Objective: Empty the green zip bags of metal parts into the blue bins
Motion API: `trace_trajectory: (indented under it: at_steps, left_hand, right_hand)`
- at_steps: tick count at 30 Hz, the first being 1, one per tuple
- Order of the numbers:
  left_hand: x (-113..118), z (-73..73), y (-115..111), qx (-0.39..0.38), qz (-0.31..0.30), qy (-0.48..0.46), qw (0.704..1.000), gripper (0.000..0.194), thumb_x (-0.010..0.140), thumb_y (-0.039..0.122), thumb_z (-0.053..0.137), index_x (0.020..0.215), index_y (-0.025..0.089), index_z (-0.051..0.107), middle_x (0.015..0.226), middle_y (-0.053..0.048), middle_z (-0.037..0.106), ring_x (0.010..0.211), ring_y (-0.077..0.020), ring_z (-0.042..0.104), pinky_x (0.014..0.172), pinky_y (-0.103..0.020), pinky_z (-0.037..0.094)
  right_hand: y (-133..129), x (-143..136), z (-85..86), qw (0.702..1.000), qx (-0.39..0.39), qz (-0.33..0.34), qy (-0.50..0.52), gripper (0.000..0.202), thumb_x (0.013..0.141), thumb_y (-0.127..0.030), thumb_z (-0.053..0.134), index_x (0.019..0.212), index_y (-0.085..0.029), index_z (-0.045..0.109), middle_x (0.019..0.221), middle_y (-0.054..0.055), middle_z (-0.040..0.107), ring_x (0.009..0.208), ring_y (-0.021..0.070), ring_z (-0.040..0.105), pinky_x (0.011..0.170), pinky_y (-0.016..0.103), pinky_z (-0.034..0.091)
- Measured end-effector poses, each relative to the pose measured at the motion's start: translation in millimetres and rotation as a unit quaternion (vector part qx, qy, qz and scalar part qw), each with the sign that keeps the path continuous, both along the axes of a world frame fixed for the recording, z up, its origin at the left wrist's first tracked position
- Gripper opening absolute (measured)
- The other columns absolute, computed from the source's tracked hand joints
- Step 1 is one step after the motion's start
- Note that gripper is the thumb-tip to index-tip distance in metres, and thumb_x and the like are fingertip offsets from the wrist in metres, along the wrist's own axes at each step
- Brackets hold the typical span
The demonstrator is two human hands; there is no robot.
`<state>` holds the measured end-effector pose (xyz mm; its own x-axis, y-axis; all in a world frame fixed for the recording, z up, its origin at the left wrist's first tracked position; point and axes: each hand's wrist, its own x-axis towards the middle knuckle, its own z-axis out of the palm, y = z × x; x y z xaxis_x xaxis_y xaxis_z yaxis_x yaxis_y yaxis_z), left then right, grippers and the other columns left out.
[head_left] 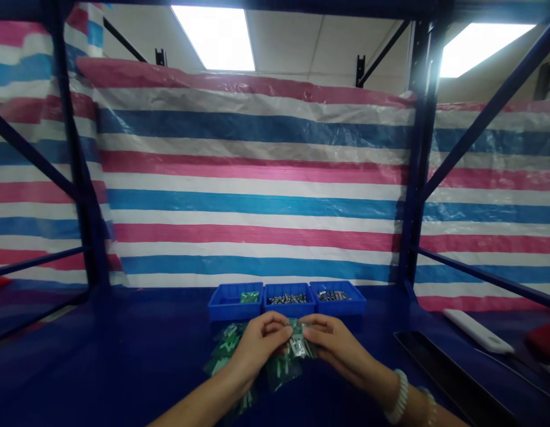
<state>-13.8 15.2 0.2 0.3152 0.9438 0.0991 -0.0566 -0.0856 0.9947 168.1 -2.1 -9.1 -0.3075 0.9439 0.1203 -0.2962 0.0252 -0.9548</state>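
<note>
My left hand (266, 338) and my right hand (331, 338) pinch a small clear plastic bag (298, 344) between them, thumbs toward me. Shiny metal pieces show inside the bag, too small to name for certain. Under and in front of my hands lies another clear bag (284, 370) with slim pieces in it. Several more bags with a green tint (226, 344) are spread beside my left forearm, which partly covers them. Coiled bands circle my right wrist.
Beyond my hands stand three blue bins: the left bin (230, 311) with small green bags, the middle bin (289, 307) and right bin (341, 306) with metal parts. A dark flat slab (453, 373) and a white device (477, 331) lie right. Blue posts (415, 178) frame the table.
</note>
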Motion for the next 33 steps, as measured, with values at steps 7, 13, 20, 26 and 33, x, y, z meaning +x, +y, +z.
trace_trajectory:
  at_steps: [7,13,20,26,33]
  left_hand:
    - [-2.3,0.1,-11.9,0.015,0.035,0.006,0.999,0.019,0.074,0.031,0.068,0.085,0.019,0.059,0.072,0.001,0.062,0.063,-0.0119,0.061,0.060,-0.022,0.048]
    - [-11.0,13.0,-22.6,0.516,0.060,0.140,0.843,0.018,0.081,0.005,0.053,0.076,0.020,0.061,0.089,-0.005,0.068,0.089,-0.0188,0.063,0.081,-0.034,0.051]
    - [-24.6,8.5,-27.2,0.727,0.024,0.221,0.650,0.024,0.089,0.010,0.051,0.107,0.022,0.062,0.099,-0.003,0.074,0.102,-0.0192,0.065,0.095,-0.038,0.049]
    - [-26.5,26.6,-5.5,0.491,0.195,0.157,0.834,0.014,0.089,0.016,0.048,0.087,0.020,0.060,0.094,-0.006,0.071,0.092,-0.0196,0.067,0.083,-0.035,0.054]
    - [-76.7,59.7,99.9,0.188,0.237,0.357,0.884,0.017,0.088,0.019,0.055,0.104,0.013,0.058,0.077,-0.004,0.068,0.074,-0.0186,0.068,0.072,-0.031,0.055]
  right_hand:
    - [2.7,-1.3,-8.6,0.995,0.056,-0.062,-0.052,0.034,0.062,-0.026,0.081,0.091,-0.015,0.066,0.069,0.001,0.065,0.060,0.0129,0.060,0.054,0.023,0.047]
    - [-11.5,9.4,-2.1,0.797,0.511,-0.211,-0.243,0.015,0.083,-0.008,0.057,0.081,-0.021,0.063,0.086,0.005,0.066,0.084,0.0205,0.059,0.076,0.037,0.050]
    - [-19.6,19.5,0.3,0.641,0.658,-0.259,-0.299,0.025,0.084,0.000,0.052,0.088,-0.022,0.062,0.099,0.007,0.065,0.097,0.0248,0.053,0.079,0.042,0.049]
    - [-10.1,13.3,6.6,0.696,0.611,-0.277,-0.257,0.027,0.084,-0.001,0.053,0.099,-0.024,0.059,0.084,0.004,0.067,0.081,0.0208,0.059,0.076,0.040,0.049]
    - [3.3,7.8,0.2,0.750,0.545,-0.276,-0.253,0.014,0.087,-0.011,0.051,0.091,-0.022,0.059,0.081,0.005,0.065,0.081,0.0222,0.059,0.076,0.040,0.048]
